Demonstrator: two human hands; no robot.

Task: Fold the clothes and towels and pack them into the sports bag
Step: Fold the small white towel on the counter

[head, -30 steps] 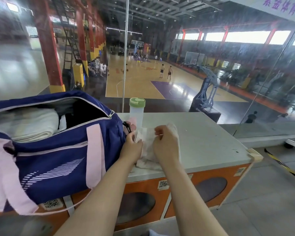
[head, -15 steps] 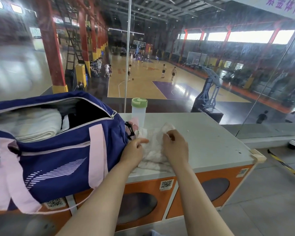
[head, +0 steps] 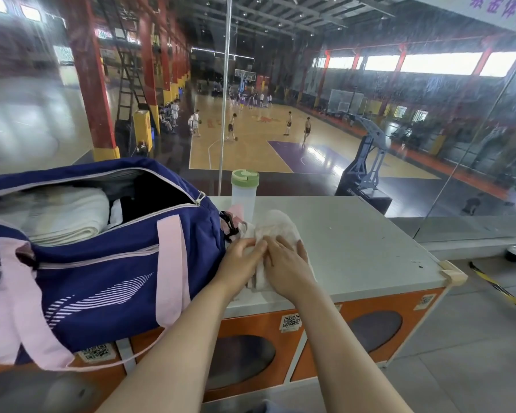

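Right beside the navy sports bag (head: 102, 263), at its zipper end, a small pale cloth (head: 276, 228) lies on the grey worktop (head: 370, 248). Both hands press it flat, left hand (head: 240, 259) and right hand (head: 286, 263), fingers straight, grip holding nothing. Folded white towels (head: 57, 216) fill the open bag.

Fluffy cloth towel (head: 276, 226), matt tabletop (head: 355, 234)

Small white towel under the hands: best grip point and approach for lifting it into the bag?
Probably the small white towel by its near folded end, from above and the right; the sports bag and bottle crowd its left and far sides. Both hands lie flat on it.
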